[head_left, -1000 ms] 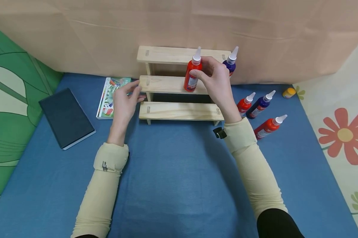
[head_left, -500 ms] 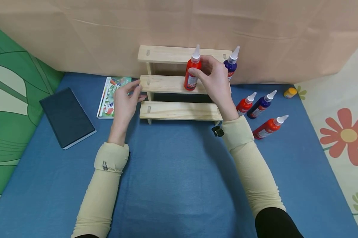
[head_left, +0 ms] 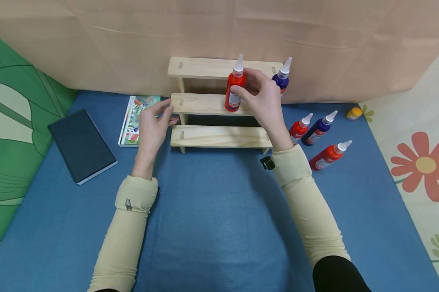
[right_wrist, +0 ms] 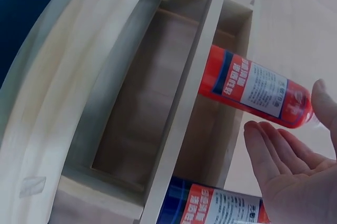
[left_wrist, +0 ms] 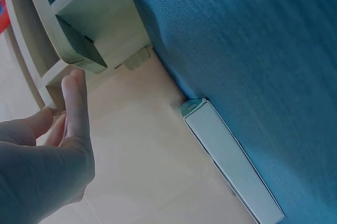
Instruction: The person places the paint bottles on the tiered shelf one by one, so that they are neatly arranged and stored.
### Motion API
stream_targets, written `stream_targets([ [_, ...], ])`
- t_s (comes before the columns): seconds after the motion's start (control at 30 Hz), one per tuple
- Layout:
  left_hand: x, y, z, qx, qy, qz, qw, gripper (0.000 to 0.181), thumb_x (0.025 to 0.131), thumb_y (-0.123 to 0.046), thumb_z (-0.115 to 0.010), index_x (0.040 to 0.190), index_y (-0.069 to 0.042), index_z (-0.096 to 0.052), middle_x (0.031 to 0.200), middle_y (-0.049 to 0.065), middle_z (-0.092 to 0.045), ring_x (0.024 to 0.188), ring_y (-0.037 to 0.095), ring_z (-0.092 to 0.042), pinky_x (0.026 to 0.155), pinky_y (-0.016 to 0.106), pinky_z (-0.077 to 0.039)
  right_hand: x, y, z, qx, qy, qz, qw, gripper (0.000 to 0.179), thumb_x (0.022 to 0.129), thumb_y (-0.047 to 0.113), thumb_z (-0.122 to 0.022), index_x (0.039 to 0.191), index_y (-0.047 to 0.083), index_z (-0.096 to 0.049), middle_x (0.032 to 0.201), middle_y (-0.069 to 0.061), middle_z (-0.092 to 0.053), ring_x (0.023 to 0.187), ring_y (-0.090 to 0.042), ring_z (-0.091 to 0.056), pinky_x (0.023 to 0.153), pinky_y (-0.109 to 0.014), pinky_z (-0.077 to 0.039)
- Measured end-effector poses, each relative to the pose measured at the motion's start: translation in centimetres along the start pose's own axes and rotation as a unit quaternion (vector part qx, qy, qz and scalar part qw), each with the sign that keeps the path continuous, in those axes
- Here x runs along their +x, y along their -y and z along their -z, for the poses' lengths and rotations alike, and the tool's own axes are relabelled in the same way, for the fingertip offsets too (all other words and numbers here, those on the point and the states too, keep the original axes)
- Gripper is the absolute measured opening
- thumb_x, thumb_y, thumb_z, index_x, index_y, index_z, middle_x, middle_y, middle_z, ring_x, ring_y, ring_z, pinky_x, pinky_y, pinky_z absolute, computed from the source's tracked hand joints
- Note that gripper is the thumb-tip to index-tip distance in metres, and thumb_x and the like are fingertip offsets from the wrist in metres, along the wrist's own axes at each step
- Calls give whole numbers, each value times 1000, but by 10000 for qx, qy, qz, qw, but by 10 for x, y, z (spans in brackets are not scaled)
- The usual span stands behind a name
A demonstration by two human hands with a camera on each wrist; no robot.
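My left hand (head_left: 151,125) is at the left end of a three-step wooden display rack (head_left: 205,103). Its thumb touches the middle step's end, while other fingers stretch just below. In the left wrist view a straight finger (left_wrist: 76,103) overlaps the lowest board's end. A red squeeze bottle (head_left: 233,97) with a white nozzle cap stands on the middle step. My right hand (head_left: 265,97) is at its right side, thumb by the bottle's shoulder and straight fingertips right at its edge in the right wrist view. Behind that hand stands a blue bottle (head_left: 281,81), partly hidden.
Two red bottles (head_left: 327,157) and a blue bottle (head_left: 316,132) stand on the blue cloth at right. Farther back is a small yellow-lidded jar (head_left: 353,114). Left of the rack lie a colourful book (head_left: 130,121) and a dark notebook (head_left: 82,146). A beige cloth (head_left: 132,48) hangs behind.
The red bottle at my right hand has shifted slightly left and its cap now leans less to the right. My right hand moved a little left with it; my left hand stayed put.
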State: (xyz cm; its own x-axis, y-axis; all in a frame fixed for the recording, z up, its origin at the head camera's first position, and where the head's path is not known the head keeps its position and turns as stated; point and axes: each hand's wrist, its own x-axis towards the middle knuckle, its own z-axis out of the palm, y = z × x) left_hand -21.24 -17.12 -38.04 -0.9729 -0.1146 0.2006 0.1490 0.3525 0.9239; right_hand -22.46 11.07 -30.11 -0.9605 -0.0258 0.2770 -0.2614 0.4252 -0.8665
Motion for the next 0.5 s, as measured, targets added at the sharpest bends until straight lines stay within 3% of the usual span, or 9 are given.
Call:
stream_targets([
  [0.23,1,0,-1,-1,-26,-44,10000,35,110,-10,-62,142,4,-66,127,26,-71,98,35,-79,81,19,-64,-13,-1,12,225,-130,68,9996,56,98,16,-81,148,-1,-60,144,-13,-67,130,-22,-67,111,-28,-54],
  [0.5,2,2,1,-15,-55,-108,9999,34,111,-9,-60,142,4,-66,123,27,-72,95,31,-80,81,20,-64,-31,-2,27,106,-380,76,9992,54,98,18,-82,147,3,-64,142,-10,-69,128,-20,-67,110,-30,-55],
])
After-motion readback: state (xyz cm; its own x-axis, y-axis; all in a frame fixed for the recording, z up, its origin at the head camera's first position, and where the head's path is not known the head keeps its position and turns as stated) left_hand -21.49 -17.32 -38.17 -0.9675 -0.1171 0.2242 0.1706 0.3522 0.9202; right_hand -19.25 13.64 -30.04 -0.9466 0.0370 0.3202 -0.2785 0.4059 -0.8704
